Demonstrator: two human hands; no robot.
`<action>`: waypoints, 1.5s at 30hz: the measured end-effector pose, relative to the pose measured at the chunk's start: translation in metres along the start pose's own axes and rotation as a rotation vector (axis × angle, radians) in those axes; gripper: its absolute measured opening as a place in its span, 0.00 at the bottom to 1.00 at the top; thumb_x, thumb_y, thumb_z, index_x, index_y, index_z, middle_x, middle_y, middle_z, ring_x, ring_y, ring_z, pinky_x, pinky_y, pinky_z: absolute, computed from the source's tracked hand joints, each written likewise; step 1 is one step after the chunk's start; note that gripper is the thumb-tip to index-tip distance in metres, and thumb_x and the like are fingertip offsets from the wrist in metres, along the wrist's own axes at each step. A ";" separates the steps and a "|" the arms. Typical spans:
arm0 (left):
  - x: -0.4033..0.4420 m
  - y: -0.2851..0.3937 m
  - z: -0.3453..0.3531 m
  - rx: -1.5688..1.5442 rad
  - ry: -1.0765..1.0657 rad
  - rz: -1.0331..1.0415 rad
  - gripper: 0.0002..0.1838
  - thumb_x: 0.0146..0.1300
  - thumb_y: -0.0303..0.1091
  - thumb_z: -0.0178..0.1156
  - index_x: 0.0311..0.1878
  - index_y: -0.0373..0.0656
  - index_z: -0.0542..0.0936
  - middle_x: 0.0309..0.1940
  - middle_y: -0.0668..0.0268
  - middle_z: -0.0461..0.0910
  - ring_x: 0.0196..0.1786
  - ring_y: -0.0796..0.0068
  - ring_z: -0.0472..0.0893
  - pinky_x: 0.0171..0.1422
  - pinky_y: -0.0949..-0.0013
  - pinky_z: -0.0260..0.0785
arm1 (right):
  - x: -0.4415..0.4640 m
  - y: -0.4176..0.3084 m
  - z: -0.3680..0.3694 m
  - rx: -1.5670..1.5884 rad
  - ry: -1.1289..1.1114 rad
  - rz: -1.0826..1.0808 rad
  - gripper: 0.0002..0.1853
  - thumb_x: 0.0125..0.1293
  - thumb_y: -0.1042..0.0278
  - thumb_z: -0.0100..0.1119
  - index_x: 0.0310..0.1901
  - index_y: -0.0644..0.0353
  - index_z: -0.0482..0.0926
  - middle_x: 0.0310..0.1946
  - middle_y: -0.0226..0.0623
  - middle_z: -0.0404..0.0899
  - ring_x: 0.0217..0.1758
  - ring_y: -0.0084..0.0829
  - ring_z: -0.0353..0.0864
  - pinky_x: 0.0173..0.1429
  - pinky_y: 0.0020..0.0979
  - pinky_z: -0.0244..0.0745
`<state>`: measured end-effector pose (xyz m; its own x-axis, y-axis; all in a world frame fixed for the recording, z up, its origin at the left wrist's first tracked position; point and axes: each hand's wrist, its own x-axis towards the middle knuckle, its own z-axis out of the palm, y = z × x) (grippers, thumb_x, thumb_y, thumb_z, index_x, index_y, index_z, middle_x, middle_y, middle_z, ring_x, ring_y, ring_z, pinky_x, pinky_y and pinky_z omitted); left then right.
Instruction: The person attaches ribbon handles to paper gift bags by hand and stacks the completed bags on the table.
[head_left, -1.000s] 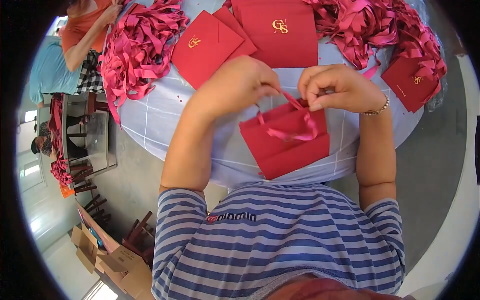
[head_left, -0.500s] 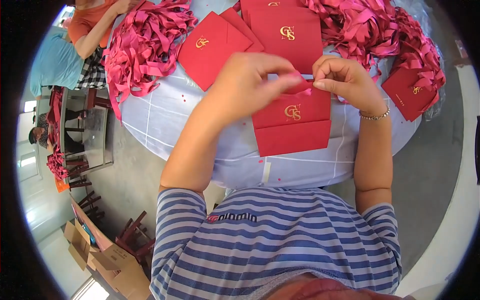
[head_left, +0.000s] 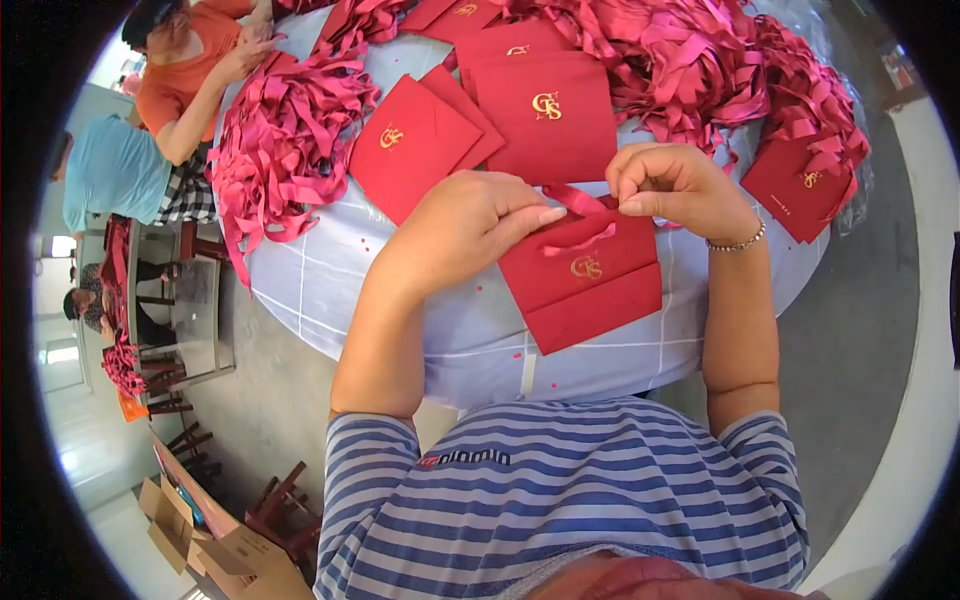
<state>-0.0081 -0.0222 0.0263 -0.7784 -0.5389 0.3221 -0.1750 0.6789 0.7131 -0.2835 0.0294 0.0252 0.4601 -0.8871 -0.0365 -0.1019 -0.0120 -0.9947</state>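
Note:
A small red paper bag (head_left: 620, 290) with gold letters lies on the cloth in front of me, its bottom part folded up in a band. A loop of pink-red ribbon (head_left: 580, 243) hangs over its front, and more ribbon runs along its top edge. At the upper left of the bag, my left hand (head_left: 470, 225) is closed, thumb and fingers pinching the ribbon. My right hand (head_left: 680, 190), with a bead bracelet at the wrist, pinches the ribbon at the upper right corner. The exact ends inside both pinches are hidden.
Stacked red bags (head_left: 545, 140) lie just beyond my hands, with more bags (head_left: 410, 140) to the left. Ribbon heaps (head_left: 290, 150) cover the table's left and far right. Another bag stack (head_left: 790, 190) sits at right. A person in orange (head_left: 195, 75) works at far left.
My left hand, blurred before, has come down to the bag's upper left and pinches there. The bag has turned slightly, and the ribbon loop now lies across its front. The camera view has shifted.

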 end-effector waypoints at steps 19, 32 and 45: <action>0.011 0.012 0.017 0.055 0.384 -0.190 0.16 0.45 0.34 0.80 0.32 0.39 0.82 0.26 0.73 0.76 0.22 0.84 0.66 0.25 0.76 0.55 | -0.008 -0.017 0.001 -0.094 0.063 0.011 0.05 0.61 0.75 0.68 0.31 0.63 0.81 0.37 0.29 0.79 0.35 0.16 0.73 0.36 0.20 0.67; -0.009 0.041 -0.005 -0.294 0.195 -0.221 0.09 0.53 0.17 0.67 0.38 0.36 0.83 0.29 0.69 0.81 0.29 0.81 0.76 0.36 0.76 0.67 | -0.010 -0.009 -0.016 -0.164 0.580 -0.194 0.10 0.68 0.65 0.65 0.38 0.65 0.83 0.30 0.33 0.83 0.33 0.16 0.77 0.37 0.24 0.74; 0.000 -0.010 0.009 -0.155 0.183 -0.399 0.08 0.60 0.21 0.59 0.41 0.37 0.84 0.34 0.62 0.86 0.39 0.73 0.85 0.47 0.70 0.75 | -0.009 0.047 -0.040 -1.087 0.562 0.292 0.21 0.55 0.54 0.69 0.20 0.65 0.79 0.19 0.51 0.76 0.24 0.48 0.78 0.32 0.43 0.73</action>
<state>-0.0116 -0.0243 0.0135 -0.5470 -0.8313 0.0985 -0.3361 0.3259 0.8836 -0.3279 0.0187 -0.0177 -0.1132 -0.9911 0.0699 -0.9319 0.0815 -0.3535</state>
